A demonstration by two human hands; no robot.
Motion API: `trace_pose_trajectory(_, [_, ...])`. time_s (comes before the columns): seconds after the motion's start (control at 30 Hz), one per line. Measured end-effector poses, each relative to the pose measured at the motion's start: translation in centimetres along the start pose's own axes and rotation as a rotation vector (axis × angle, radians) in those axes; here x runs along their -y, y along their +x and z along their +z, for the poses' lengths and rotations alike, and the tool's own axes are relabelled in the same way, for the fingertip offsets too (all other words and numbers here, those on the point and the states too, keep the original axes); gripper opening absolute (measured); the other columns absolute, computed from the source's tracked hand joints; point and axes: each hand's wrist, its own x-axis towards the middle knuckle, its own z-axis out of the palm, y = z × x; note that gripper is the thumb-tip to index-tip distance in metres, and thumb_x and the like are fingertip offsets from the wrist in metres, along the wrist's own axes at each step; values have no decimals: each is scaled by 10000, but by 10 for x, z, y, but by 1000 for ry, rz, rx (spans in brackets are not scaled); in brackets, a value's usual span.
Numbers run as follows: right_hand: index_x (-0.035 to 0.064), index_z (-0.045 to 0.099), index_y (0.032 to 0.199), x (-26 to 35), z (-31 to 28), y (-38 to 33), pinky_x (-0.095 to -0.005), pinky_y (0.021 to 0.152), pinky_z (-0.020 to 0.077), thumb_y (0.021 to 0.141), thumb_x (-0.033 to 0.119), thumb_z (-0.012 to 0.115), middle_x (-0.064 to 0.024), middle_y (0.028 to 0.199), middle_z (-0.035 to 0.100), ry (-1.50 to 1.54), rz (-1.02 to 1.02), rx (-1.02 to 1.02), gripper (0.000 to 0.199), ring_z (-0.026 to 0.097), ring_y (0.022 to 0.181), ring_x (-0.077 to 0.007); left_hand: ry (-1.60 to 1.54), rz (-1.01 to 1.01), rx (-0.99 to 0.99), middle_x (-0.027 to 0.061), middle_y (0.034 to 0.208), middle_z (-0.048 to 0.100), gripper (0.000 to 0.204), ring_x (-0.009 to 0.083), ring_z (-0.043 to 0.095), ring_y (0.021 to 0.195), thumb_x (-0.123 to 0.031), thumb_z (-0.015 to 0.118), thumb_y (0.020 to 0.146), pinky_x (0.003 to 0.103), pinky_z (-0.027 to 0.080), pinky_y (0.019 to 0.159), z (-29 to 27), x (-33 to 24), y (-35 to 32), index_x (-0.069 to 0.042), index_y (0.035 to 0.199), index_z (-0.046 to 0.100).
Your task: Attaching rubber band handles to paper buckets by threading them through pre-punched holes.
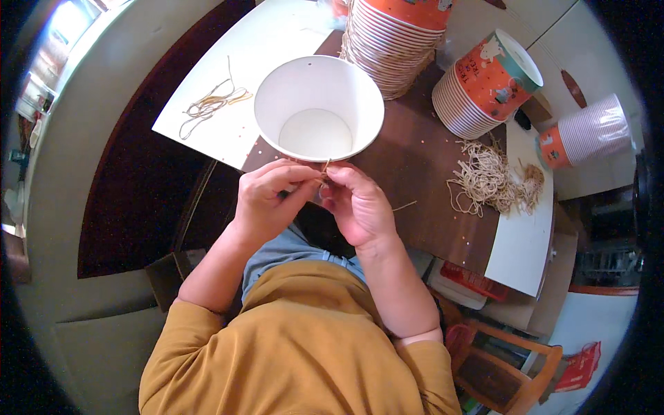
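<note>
A white paper bucket [277, 90] stands on the table with its mouth toward me. A small hole shows near its far rim. At the near rim my left hand [273, 190] and my right hand [360, 204] meet, their fingertips pinched together on a thin tan cord [328, 164]. A bit of the cord shows above the fingertips at the rim; the rest is hidden by my fingers. A thin cord end [404, 205] sticks out to the right of my right hand.
Tall stacks of nested orange-printed buckets [394, 48] stand behind, with another stack [477, 90] and a wrapped stack [588, 131] on the right. A heap of tan cords [484, 176] lies at the right, loose cords [214, 104] at the left. A wooden chair [505, 366] stands lower right.
</note>
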Motion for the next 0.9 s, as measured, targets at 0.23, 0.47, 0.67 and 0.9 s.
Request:
trace_pose_trajectory(0.23, [73, 648, 964, 12, 1, -6, -217, 636, 432, 887, 178, 604, -12, 860, 656, -233, -30, -95, 138, 556, 708, -87, 45, 0, -14, 91, 806, 694, 118, 166, 679, 722, 32, 704, 733, 259, 528, 641, -3, 2, 3, -25, 831, 673])
trace_pose_trajectory(0.47, [-6, 632, 979, 19, 2, -6, -241, 724, 459, 931, 219, 587, -16, 851, 647, -687, -223, -113, 234, 555, 767, -90, 70, 57, -5, 108, 820, 678, 110, 181, 672, 719, 35, 679, 766, 258, 526, 604, -3, 5, 3, -11, 862, 654])
trace_pose_trajectory(0.67, [-35, 626, 967, 19, 2, -1, -370, 688, 497, 918, 229, 595, -173, 895, 679, -1200, -538, -281, 270, 641, 747, -216, -19, -59, 103, 101, 807, 669, 80, 168, 657, 710, 26, 651, 796, 243, 514, 621, -6, -2, 6, 0, 871, 640])
trace_pose_trajectory(0.9, [2, 634, 974, 24, 4, -6, -249, 703, 467, 924, 204, 597, -5, 843, 637, -694, -256, -135, 212, 553, 725, -79, -792, -381, 104, 128, 1022, 654, 197, 204, 665, 875, -19, 550, 891, 297, 536, 767, -4, 5, 1, -3, 1085, 581])
